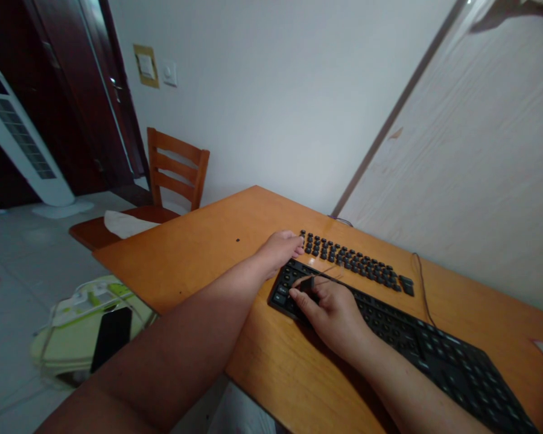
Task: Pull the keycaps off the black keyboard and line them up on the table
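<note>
On the wooden table lies a black keyboard [389, 328], angled toward the lower right, with many keycaps off its left part and bare switches showing. Behind it, loose black keycaps [353, 259] are laid out in rows. My left hand [283, 248] reaches to the left end of these rows, its fingertips closed at a keycap [302, 240]. My right hand [332, 307] is over the keyboard's left end, its fingers closed round a keycap puller [308, 283] with a dark handle and thin wires sticking out. The fingers partly hide the handle.
A tiny dark piece [238, 240] lies on the table [217, 217] to the left. A cable [423, 289] runs behind the keyboard. Beyond the left edge are a wooden chair [178, 169], a pale green case [67, 343] with a phone [112, 337] on top, and a white tower fan [27, 138].
</note>
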{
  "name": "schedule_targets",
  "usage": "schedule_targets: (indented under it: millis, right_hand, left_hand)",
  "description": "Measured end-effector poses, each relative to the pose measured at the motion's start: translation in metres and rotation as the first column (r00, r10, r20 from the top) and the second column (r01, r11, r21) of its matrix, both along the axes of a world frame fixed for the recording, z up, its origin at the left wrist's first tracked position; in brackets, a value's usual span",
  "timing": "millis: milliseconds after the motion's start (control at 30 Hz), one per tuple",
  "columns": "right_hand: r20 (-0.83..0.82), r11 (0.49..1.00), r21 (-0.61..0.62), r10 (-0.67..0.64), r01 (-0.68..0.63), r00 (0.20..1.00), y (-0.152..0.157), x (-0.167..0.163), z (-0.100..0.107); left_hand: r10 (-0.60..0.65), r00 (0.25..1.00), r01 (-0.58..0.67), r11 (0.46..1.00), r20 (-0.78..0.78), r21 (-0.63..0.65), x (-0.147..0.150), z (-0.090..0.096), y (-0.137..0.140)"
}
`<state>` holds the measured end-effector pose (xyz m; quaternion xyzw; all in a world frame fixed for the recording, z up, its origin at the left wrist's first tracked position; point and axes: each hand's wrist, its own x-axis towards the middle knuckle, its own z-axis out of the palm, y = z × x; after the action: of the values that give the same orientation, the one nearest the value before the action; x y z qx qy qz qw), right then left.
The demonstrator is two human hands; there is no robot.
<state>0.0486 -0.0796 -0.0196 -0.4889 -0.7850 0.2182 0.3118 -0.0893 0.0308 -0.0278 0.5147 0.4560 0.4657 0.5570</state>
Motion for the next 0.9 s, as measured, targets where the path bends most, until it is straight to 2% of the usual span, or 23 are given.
schedule_targets:
  millis: [500,667,900]
  right_hand:
    - [-0.166,0.996,-0.092,-0.001,-0.015,0.986,0.006,0.001,-0.009]
    - [-0.154,0.998,-0.054,0.003,-0.011,0.988,0.004,0.000,-0.007]
    - [-0.130,1.000,-0.028,0.002,-0.006,0.991,0.003,0.002,-0.007]
  left_hand:
    - [0.001,0.995,0.005,0.998,-0.104,0.060,0.001,-0.004,0.000]
    - [0.027,0.972,0.009,0.988,-0.234,0.151,0.001,-0.010,0.000]
    - [0.109,0.891,0.044,0.945,-0.441,0.324,0.002,-0.018,0.001]
